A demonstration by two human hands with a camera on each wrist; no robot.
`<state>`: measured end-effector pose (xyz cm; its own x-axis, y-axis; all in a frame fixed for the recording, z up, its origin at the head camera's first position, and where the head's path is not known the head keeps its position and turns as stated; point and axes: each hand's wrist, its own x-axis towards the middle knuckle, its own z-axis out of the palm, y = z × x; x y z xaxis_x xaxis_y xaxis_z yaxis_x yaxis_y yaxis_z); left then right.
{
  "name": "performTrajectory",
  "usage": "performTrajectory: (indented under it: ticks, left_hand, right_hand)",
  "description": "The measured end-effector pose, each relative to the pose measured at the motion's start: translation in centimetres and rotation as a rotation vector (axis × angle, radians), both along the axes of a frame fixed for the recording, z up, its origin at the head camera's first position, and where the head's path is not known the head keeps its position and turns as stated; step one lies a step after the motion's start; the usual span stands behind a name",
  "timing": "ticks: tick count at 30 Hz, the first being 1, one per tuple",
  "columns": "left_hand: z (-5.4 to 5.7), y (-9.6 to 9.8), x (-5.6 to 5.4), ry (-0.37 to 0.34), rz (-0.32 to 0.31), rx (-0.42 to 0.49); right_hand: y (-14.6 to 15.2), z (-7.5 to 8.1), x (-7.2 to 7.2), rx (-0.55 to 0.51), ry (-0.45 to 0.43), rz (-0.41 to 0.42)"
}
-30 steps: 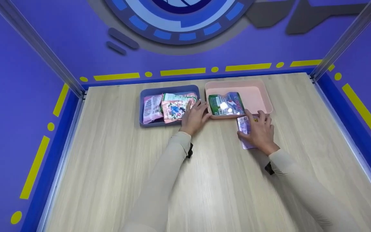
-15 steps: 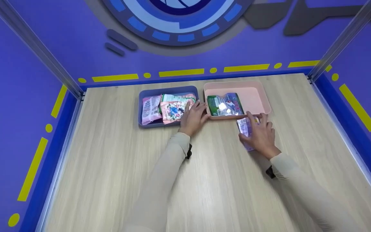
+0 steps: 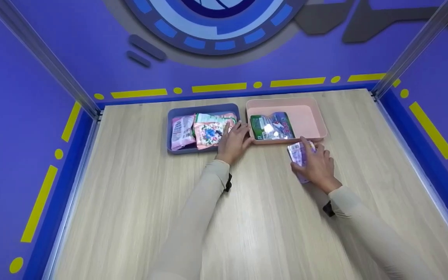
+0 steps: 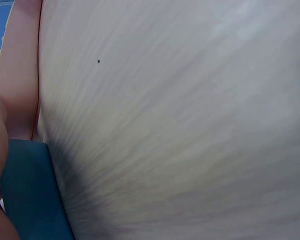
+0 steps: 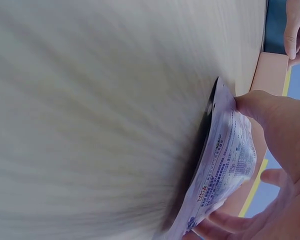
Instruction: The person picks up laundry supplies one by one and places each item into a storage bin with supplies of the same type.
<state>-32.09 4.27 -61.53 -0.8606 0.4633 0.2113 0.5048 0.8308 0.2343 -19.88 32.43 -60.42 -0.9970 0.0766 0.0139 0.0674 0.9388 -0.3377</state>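
Observation:
My right hand point(image 3: 318, 165) grips a light purple snack pouch point(image 3: 296, 153) just in front of the pink tray point(image 3: 309, 120), thumb on the pouch's left edge and fingers across its far right part. In the right wrist view, the printed back of the pouch point(image 5: 222, 165) shows, with dark shadow under its long edge. My left hand point(image 3: 233, 144) rests where the two trays meet, fingers over the right side of the blue tray point(image 3: 204, 109) and thumb by the pink tray's left corner. Its fingers look relaxed and spread.
Inside the blue tray lie a pink packet point(image 3: 182, 134) and a floral packet point(image 3: 207, 135) overlapping others. A green and purple pouch point(image 3: 263, 128) lies in the left part of the pink tray. Purple panels point(image 3: 72, 50) wall in the wooden table point(image 3: 255, 217) at the back and sides.
My right hand and the purple pouch have shifted slightly right and toward me, away from the pink tray's front wall. The left hand stays in place.

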Motion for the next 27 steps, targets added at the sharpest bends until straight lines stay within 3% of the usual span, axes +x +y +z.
performTrajectory:
  ticks: [18,27]
  left_hand:
    - [0.08,0.14,-0.02,-0.004,0.005,-0.029]
    - [-0.13,-0.01,-0.08,-0.016,0.003,0.01]
  right_hand:
    - [0.14,0.32,0.11,0.002,-0.012,0.014]
    - [0.62,0.78,0.05,-0.004,-0.017,0.03]
